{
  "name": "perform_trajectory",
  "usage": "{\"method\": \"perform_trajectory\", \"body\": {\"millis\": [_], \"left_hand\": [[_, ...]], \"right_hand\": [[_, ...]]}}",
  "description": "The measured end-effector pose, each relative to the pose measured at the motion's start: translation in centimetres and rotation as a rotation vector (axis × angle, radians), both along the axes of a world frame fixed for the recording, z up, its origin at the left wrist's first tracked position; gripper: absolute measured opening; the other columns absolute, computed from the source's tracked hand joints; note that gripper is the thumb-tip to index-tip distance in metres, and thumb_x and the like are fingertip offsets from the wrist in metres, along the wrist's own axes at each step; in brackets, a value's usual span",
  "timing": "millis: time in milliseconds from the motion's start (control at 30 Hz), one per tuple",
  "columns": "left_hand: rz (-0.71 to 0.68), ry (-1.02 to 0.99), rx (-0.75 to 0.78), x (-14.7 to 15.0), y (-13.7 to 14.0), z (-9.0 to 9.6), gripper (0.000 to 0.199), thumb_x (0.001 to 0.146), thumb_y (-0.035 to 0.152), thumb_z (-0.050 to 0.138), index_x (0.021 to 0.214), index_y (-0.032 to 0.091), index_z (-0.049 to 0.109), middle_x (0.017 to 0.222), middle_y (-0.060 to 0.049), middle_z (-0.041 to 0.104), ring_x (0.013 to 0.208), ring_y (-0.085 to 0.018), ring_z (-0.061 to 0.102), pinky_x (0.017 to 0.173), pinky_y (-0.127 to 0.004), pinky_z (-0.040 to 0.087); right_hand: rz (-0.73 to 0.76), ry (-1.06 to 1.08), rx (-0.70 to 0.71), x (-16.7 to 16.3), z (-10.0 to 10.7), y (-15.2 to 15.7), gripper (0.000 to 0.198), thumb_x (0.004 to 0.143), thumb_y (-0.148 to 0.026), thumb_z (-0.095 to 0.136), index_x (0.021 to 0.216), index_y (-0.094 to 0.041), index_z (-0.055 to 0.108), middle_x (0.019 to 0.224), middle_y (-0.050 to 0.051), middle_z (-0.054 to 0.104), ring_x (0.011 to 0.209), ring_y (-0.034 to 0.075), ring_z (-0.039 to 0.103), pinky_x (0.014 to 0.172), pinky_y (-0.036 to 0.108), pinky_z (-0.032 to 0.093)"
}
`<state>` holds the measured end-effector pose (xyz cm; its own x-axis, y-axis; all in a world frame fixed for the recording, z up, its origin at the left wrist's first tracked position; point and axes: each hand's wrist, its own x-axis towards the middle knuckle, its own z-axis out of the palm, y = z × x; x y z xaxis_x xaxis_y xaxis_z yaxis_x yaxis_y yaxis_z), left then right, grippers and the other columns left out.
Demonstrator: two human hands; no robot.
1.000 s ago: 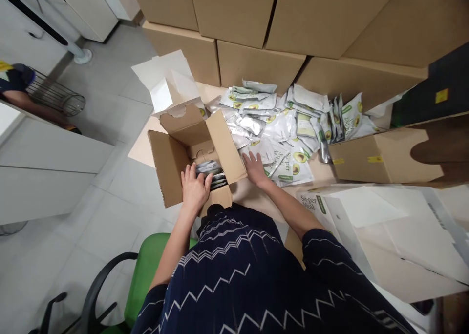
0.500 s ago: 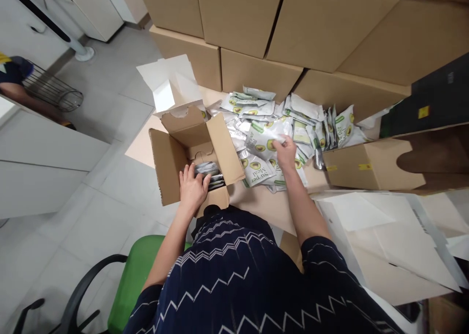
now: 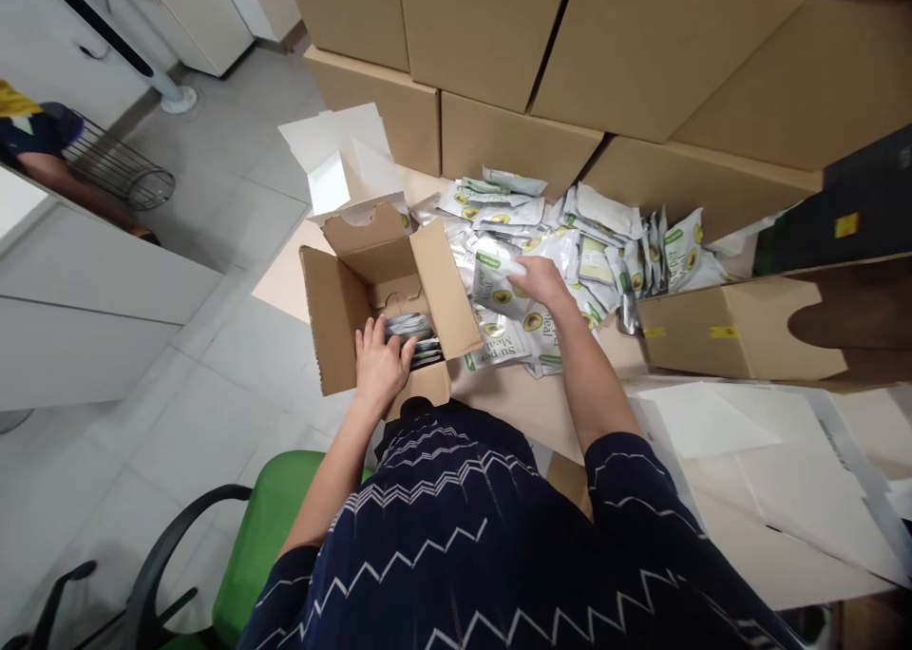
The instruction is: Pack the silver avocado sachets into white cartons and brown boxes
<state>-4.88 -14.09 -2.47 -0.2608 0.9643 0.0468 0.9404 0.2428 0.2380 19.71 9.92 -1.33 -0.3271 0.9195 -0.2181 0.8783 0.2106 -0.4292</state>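
My right hand [image 3: 542,281] pinches a white sachet [image 3: 499,284] with avocado pictures and a green label. The sachet is lifted over a loose heap of similar sachets [image 3: 509,341], some lettered "Su-per Meal". On the left, an open brown cardboard box [image 3: 334,322] stands with its flaps up. Several packed sachets [image 3: 413,329] stand on edge inside its near part. My left hand [image 3: 381,365] reaches over the box's near left side, fingers spread and resting against those packed sachets. Its fingertips are partly inside the box.
Large brown cartons [image 3: 513,132] are stacked behind the heap. An open white box [image 3: 346,161] stands behind the brown one. Another brown box [image 3: 733,332] and flattened white cartons [image 3: 755,469] lie right. A green chair [image 3: 267,526] is at lower left; another person's arm [image 3: 78,194] shows far left.
My right hand has drawn the sachet up and left from the heap, toward the brown box, tilting it more upright. My left hand stays at the packed sachets. The view shifted slightly.
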Motion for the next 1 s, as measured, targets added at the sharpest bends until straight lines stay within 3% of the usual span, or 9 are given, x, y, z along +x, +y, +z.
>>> {"method": "perform_trajectory", "body": {"millis": [100, 200, 300, 367, 500, 600, 700, 833, 1000], "left_hand": [[0.014, -0.010, -0.010, 0.1, 0.0, 0.1, 0.047, 0.098, 0.049, 0.041, 0.091, 0.015, 0.072, 0.148, -0.019, 0.051, 0.145, -0.040, 0.036, 0.118, -0.063, 0.028], [0.018, -0.008, -0.013, 0.2, 0.0, 0.2, 0.047, 0.098, 0.048, 0.041, 0.091, 0.014, 0.072, 0.147, -0.020, 0.051, 0.144, -0.040, 0.037, 0.118, -0.063, 0.027], [0.014, 0.001, 0.000, 0.2, 0.0, 0.2, 0.045, 0.099, 0.048, 0.041, 0.091, 0.016, 0.073, 0.146, -0.019, 0.053, 0.143, -0.040, 0.038, 0.117, -0.063, 0.029], [0.013, 0.014, 0.003, 0.2, -0.1, 0.2, 0.045, 0.099, 0.048, 0.042, 0.092, 0.015, 0.073, 0.145, -0.019, 0.054, 0.142, -0.039, 0.039, 0.116, -0.063, 0.030], [0.010, 0.032, -0.005, 0.2, -0.1, 0.2, 0.047, 0.099, 0.048, 0.042, 0.091, 0.013, 0.073, 0.143, -0.021, 0.054, 0.141, -0.040, 0.041, 0.116, -0.061, 0.032], [0.018, 0.024, -0.003, 0.3, -0.1, 0.2, 0.047, 0.099, 0.048, 0.042, 0.090, 0.014, 0.073, 0.144, -0.020, 0.054, 0.141, -0.039, 0.041, 0.116, -0.061, 0.032], [0.025, 0.022, 0.003, 0.3, -0.2, 0.1, 0.047, 0.099, 0.048, 0.042, 0.089, 0.014, 0.073, 0.144, -0.020, 0.054, 0.140, -0.038, 0.042, 0.116, -0.060, 0.032], [0.034, 0.018, 0.005, 0.3, -0.1, -0.1, 0.047, 0.099, 0.048, 0.041, 0.092, 0.012, 0.071, 0.144, -0.022, 0.053, 0.141, -0.039, 0.041, 0.117, -0.059, 0.030], [0.075, -0.036, 0.005, 0.3, 0.1, -0.4, 0.046, 0.098, 0.049, 0.043, 0.107, 0.009, 0.064, 0.145, -0.025, 0.052, 0.144, -0.037, 0.038, 0.119, -0.057, 0.028]], "right_hand": [[0.018, 0.185, 0.207, -0.5, 3.7, -0.6, 0.029, 0.085, -0.024, 0.056, 0.108, -0.018, 0.073, 0.099, 0.009, 0.073, 0.097, 0.026, 0.065, 0.088, 0.037, 0.049], [0.022, 0.559, 0.378, -1.4, 8.4, -2.0, 0.027, 0.090, -0.028, 0.054, 0.111, -0.021, 0.070, 0.097, 0.004, 0.071, 0.088, 0.021, 0.063, 0.082, 0.035, 0.051], [0.160, 0.783, 0.367, -4.3, 11.8, -3.3, 0.027, 0.091, -0.029, 0.055, 0.114, -0.022, 0.068, 0.098, 0.001, 0.070, 0.081, 0.016, 0.060, 0.077, 0.031, 0.050], [0.346, 0.726, 0.270, -7.2, 12.4, -4.0, 0.028, 0.091, -0.024, 0.052, 0.113, -0.021, 0.068, 0.098, 0.001, 0.070, 0.083, 0.016, 0.061, 0.077, 0.030, 0.049], [0.664, 0.339, 0.101, -14.0, 9.8, -4.8, 0.029, 0.088, -0.015, 0.049, 0.108, -0.020, 0.070, 0.098, 0.003, 0.073, 0.090, 0.019, 0.064, 0.077, 0.027, 0.045], [0.791, 0.082, 0.016, -17.8, 6.4, -4.7, 0.029, 0.085, -0.012, 0.052, 0.107, -0.019, 0.070, 0.104, 0.006, 0.074, 0.094, 0.020, 0.066, 0.074, 0.025, 0.041], [0.896, -0.044, -0.084, -20.1, 3.9, -4.3, 0.032, 0.083, -0.010, 0.054, 0.108, -0.020, 0.071, 0.113, 0.006, 0.074, 0.099, 0.019, 0.066, 0.071, 0.022, 0.040], [0.976, -0.218, -0.181, -21.5, 2.9, -4.7, 0.040, 0.082, -0.009, 0.057, 0.119, -0.017, 0.069, 0.122, 0.010, 0.072, 0.103, 0.020, 0.068, 0.069, 0.022, 0.041], [1.164, -0.447, -0.226, -22.4, 2.9, -6.3, 0.042, 0.086, -0.009, 0.055, 0.125, -0.003, 0.067, 0.126, 0.022, 0.068, 0.109, 0.024, 0.067, 0.077, 0.025, 0.045]]}}
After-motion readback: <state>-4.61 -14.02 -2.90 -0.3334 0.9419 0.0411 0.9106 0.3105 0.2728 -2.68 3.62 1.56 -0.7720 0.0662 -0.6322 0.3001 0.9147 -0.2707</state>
